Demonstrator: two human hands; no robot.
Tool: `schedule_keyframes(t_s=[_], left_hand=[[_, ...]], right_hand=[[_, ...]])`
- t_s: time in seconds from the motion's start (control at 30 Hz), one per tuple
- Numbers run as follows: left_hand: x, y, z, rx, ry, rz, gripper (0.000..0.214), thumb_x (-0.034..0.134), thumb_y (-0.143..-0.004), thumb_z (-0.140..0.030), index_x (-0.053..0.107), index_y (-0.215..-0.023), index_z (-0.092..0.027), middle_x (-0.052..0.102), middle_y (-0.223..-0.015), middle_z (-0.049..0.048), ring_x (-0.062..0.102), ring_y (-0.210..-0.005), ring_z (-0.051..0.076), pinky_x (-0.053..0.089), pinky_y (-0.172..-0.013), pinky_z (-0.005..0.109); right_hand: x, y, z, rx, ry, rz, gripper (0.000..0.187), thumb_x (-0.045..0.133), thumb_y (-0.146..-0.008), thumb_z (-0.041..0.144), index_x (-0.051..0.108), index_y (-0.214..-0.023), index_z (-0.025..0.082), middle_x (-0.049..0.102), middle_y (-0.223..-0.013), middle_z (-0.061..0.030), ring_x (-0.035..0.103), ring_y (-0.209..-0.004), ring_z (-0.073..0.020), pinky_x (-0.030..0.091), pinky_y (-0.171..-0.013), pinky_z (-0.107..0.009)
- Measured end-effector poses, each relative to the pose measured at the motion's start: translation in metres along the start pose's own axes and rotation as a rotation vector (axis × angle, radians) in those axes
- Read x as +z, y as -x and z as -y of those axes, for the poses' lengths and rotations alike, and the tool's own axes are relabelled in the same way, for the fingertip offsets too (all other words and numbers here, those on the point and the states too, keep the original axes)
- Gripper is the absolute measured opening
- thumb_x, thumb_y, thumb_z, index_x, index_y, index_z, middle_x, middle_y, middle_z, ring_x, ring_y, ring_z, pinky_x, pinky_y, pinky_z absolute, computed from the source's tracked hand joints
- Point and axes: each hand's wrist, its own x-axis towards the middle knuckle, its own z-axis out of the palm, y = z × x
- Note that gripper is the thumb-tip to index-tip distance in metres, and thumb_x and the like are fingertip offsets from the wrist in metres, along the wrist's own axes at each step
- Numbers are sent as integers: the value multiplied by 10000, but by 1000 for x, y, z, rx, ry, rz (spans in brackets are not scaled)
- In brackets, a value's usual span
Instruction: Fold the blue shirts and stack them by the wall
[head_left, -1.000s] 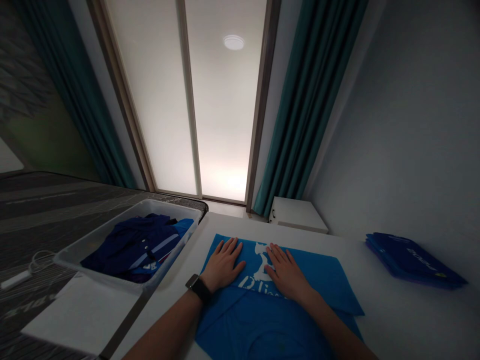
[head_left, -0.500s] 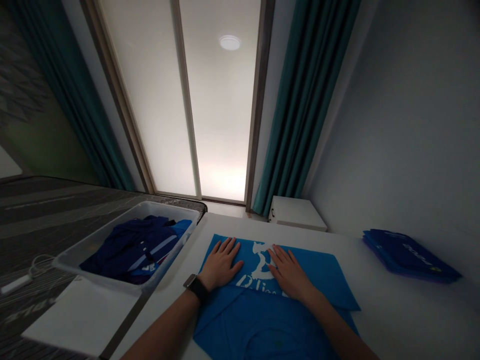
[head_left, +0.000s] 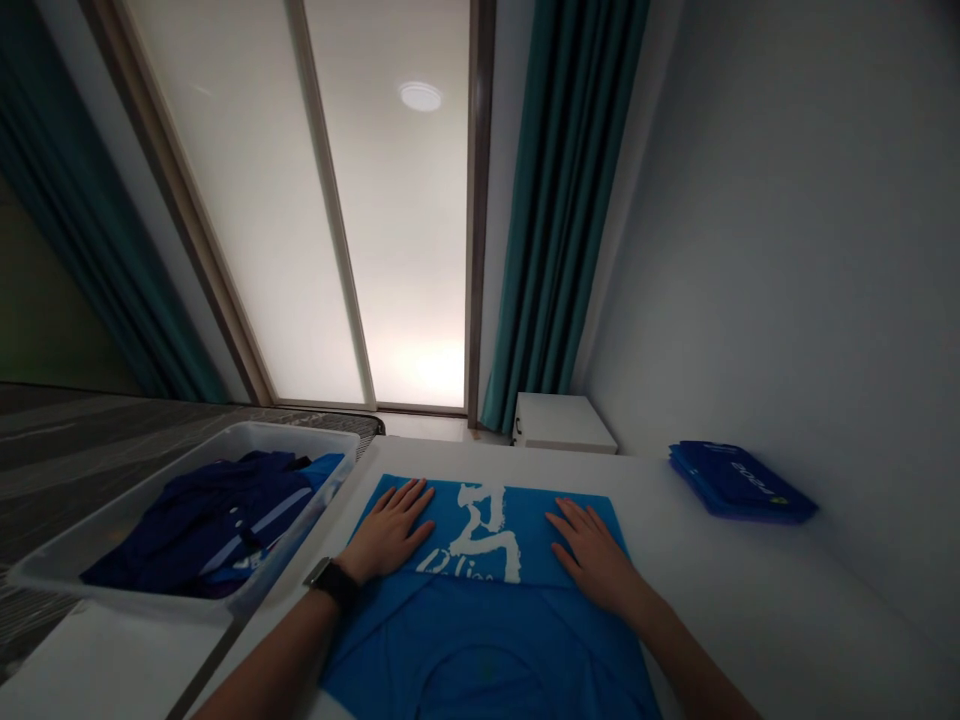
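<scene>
A blue T-shirt (head_left: 480, 640) lies on the white table in front of me, its lower part folded up over itself so white printed lettering shows. My left hand (head_left: 388, 530) rests flat on the left side of the folded part, fingers spread; a dark watch is on that wrist. On the right side of the same fold, my right hand (head_left: 592, 552) lies flat with its fingers apart. The print sits between the two hands. The shirt's round neckline faces me at the bottom of the view.
To the left stands a translucent plastic bin (head_left: 296, 520) holding dark blue clothes (head_left: 202, 515). A stack of folded blue shirts (head_left: 739, 482) lies at the right of the white table (head_left: 757, 620). Beyond the table are a white cabinet (head_left: 562, 422), teal curtains (head_left: 566, 220) and sliding doors (head_left: 405, 250).
My right hand has slid right, off the print to the shirt's right side. The right part of the fold now lies straighter. My view has turned slightly to the right.
</scene>
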Motion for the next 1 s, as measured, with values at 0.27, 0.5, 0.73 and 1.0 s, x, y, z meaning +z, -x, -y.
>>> schedule_keyframes(t_s=[0.27,0.5,0.73,1.0], left_hand=[[-18,-9,-57,124,31,-53,495,358,-1006,-494,453,-1438,-274,456,-1500,50,382,-1397,270,232,-1171,504],[-31,-30,-186,442,173,20,288,551,-943,-335,600,-1214,-249,659,-1150,48,591,-1068,239,441,-959,397],[-16,-48,-241,560,171,56,192,559,-935,-307,612,-1103,-231,664,-1072,33,610,-1010,215,450,-886,339],[-2,-56,-246,563,193,48,185,549,-935,-312,613,-1089,-231,671,-1074,24,631,-980,212,479,-849,328]], right_hand=[[0,13,-42,14,-91,-229,443,394,-957,348,563,-1340,203,418,-1515,-109,333,-1420,-271,242,-1171,-515],[-16,48,-60,-24,-260,-293,221,426,-938,266,630,-996,206,633,-1149,-116,578,-1122,-252,452,-991,-438],[-21,85,-59,-90,-276,-246,177,549,-882,200,611,-1046,226,596,-1167,-98,562,-1119,-239,465,-979,-409],[-11,91,-69,-170,-82,-325,341,588,-810,83,621,-1107,247,568,-1290,-100,507,-1246,-266,437,-1037,-457]])
